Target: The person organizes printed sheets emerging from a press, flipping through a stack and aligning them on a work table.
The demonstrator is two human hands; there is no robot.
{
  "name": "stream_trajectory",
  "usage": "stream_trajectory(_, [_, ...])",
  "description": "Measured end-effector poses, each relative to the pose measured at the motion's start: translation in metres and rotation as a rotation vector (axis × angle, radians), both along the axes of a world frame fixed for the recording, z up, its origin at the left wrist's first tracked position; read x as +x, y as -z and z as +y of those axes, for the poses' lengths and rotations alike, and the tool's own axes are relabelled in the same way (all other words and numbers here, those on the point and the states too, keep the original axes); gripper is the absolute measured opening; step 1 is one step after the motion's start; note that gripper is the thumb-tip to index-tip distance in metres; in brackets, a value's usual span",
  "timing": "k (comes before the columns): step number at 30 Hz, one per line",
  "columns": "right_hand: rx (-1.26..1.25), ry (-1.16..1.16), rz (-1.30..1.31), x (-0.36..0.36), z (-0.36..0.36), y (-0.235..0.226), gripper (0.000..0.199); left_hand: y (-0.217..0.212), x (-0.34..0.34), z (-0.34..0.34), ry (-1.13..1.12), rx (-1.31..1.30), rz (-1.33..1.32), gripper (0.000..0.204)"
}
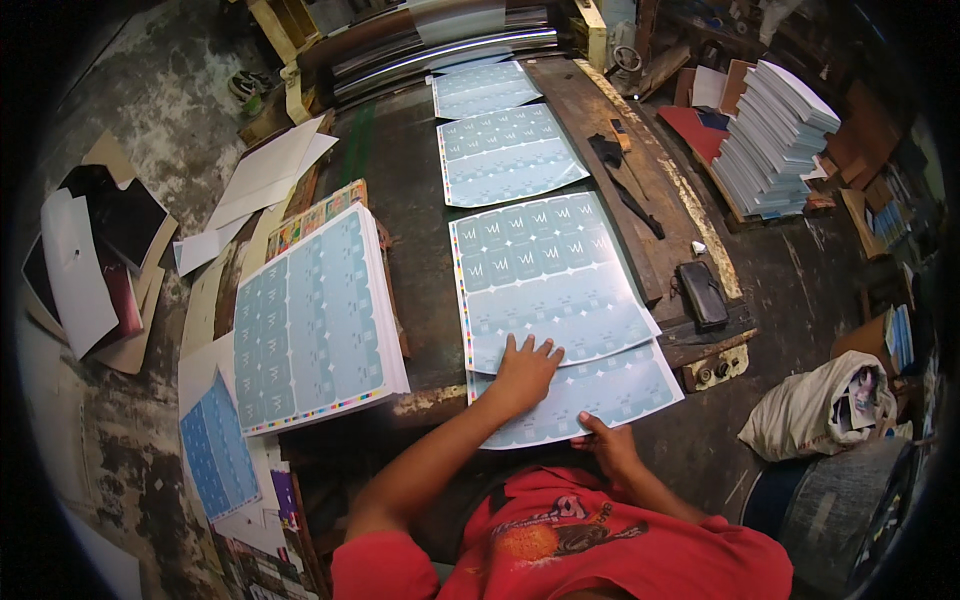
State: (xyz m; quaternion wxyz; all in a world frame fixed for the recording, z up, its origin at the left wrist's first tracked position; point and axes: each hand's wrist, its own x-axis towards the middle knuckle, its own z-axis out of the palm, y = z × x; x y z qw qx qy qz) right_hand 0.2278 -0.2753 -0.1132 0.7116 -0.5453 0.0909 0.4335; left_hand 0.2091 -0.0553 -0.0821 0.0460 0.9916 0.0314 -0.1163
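- Your left hand (526, 374) lies palm down with fingers spread on the near edge of the upper sheet (545, 290); it holds nothing.
- Your right hand (612, 448) pinches the near edge of the lower sheet (620, 385), thumb on top, fingers apparently tucked beneath.
- Position: both blue printed sheets lie at the near end of the dark table (412, 215). The upper one overlaps the lower, whose near part sticks out toward you.
- Beyond them, in line toward the far end: a middle sheet (510, 155), then a far sheet (485, 90) near the machine rollers (450, 68).
- Done, as far as you can judge: a thick pile (310, 320) of like-printed sheets stands at the left, fairly even at its edges. Whether your hands built it or draw from it, you cannot tell from this view.
- Left, by judgement: the two sheets under your hands are not squared to each other, and the middle and far sheets lie loose, not in the pile. Work reads as midway through a run; total count unknown.
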Motion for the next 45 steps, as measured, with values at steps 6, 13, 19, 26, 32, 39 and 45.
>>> stream_trajectory(6, [0.028,0.003,0.031,-0.005,-0.005,-0.009,0.052,0.018,0.028,0.034,-0.033,-0.009,-0.105,0.055])
stream_trajectory(13, [0.004,0.011,0.032,-0.013,-0.009,-0.02,0.054,0.0,0.062,0.058,-0.102,-0.021,-0.006,0.061])
stream_trajectory(19, [0.033,0.027,0.032,-0.027,-0.026,-0.043,0.048,0.004,0.086,0.084,-0.204,0.034,-0.031,0.072])
stream_trajectory(26, [0.065,0.029,0.108,-0.033,-0.046,-0.055,0.054,-0.016,0.086,0.061,-0.259,-0.056,0.064,0.099])
stream_trajectory(32, [0.132,0.036,0.112,-0.028,-0.037,-0.052,0.057,-0.098,-0.04,-0.049,0.17,-0.29,0.468,0.109])
stream_trajectory(39, [0.15,-0.063,0.141,-0.022,-0.035,-0.057,0.055,-0.074,-0.067,-0.047,0.263,-0.456,0.356,0.069])
stream_trajectory(45, [0.13,-0.09,0.132,-0.005,-0.026,-0.022,0.041,-0.097,-0.054,-0.03,0.163,-0.468,0.133,0.041])
